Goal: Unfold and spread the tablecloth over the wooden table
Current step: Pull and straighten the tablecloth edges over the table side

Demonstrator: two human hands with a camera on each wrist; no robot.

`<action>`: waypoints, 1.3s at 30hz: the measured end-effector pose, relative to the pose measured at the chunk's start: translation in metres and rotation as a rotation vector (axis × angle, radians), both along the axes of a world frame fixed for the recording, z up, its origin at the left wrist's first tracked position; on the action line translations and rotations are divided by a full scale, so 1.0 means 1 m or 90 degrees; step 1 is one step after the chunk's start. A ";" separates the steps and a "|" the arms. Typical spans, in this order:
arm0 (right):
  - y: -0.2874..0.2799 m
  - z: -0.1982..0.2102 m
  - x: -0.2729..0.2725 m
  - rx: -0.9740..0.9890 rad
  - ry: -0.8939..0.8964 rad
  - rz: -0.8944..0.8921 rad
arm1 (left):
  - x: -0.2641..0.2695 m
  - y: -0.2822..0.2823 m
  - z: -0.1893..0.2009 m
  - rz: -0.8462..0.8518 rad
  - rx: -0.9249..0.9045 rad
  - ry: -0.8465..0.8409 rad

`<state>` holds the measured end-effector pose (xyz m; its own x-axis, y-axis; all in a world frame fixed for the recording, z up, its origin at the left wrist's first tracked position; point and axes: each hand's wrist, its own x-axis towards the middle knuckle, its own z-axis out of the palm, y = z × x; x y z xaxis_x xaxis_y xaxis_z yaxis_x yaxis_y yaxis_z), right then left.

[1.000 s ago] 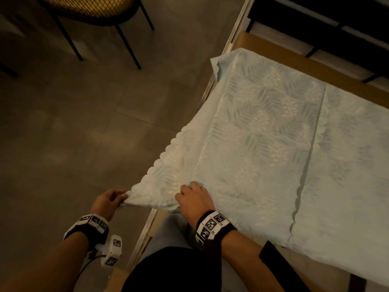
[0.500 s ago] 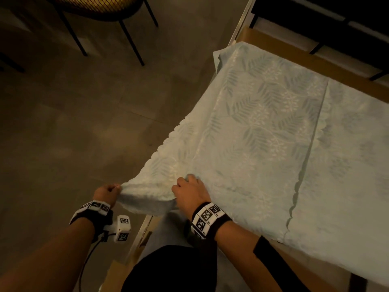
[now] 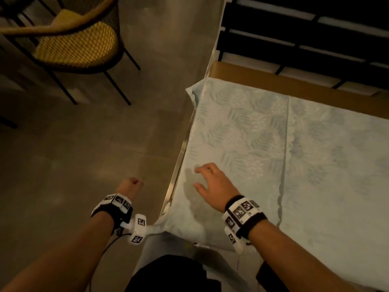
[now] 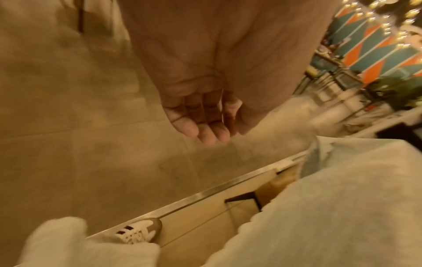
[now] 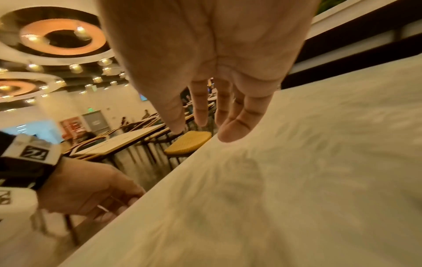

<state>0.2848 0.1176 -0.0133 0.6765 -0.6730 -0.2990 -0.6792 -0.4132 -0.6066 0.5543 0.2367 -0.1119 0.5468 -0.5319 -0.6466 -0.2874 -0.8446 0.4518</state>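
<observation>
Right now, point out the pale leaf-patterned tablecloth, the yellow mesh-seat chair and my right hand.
pale leaf-patterned tablecloth [image 3: 242, 131], head view, flat top.
yellow mesh-seat chair [image 3: 75, 47], head view, seat.
right hand [image 3: 214, 182], head view, back.

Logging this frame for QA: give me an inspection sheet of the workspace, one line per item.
Surface: wooden table, far edge strip bare.
Job's things: tablecloth lies on the table, a fold line visible; near corner hangs over the edge.
Clutter: nothing seen.
Hands: left hand off the table's side, holding nothing; right hand open above the cloth.
Cables: thin black cable at the left wrist.
Surroundings: yellow-seated chair, tiled floor.
</observation>
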 end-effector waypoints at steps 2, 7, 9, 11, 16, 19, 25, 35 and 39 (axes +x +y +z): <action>-0.042 0.003 -0.001 -0.029 0.021 -0.062 | 0.001 -0.053 0.003 -0.033 -0.037 0.013; -0.158 0.009 0.020 -0.070 0.109 -0.172 | 0.019 -0.198 -0.001 -0.080 -0.105 0.053; -0.204 0.009 0.039 -0.089 0.123 -0.202 | 0.034 -0.251 -0.013 -0.062 -0.110 0.099; -0.246 0.009 0.063 -0.119 0.142 -0.210 | 0.053 -0.302 -0.034 -0.045 -0.125 0.142; -0.324 -0.007 0.128 -0.155 0.153 -0.198 | 0.066 -0.401 -0.055 0.025 -0.154 0.169; -0.353 -0.021 0.158 -0.148 0.192 -0.184 | 0.057 -0.433 -0.072 0.036 -0.170 0.218; -0.381 -0.049 0.183 -0.111 0.282 -0.156 | 0.041 -0.471 -0.101 0.123 -0.253 0.215; -0.376 -0.070 0.182 -0.163 0.268 -0.193 | 0.077 -0.452 -0.110 0.011 -0.246 0.101; -0.377 -0.072 0.184 -0.168 0.269 -0.196 | 0.095 -0.445 -0.118 0.062 -0.193 0.036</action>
<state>0.4685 -0.2590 -0.0857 0.2967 -0.9080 -0.2958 -0.9524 -0.2589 -0.1607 0.6496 -0.2078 -0.2303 0.5724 -0.6517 -0.4977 -0.1795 -0.6918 0.6994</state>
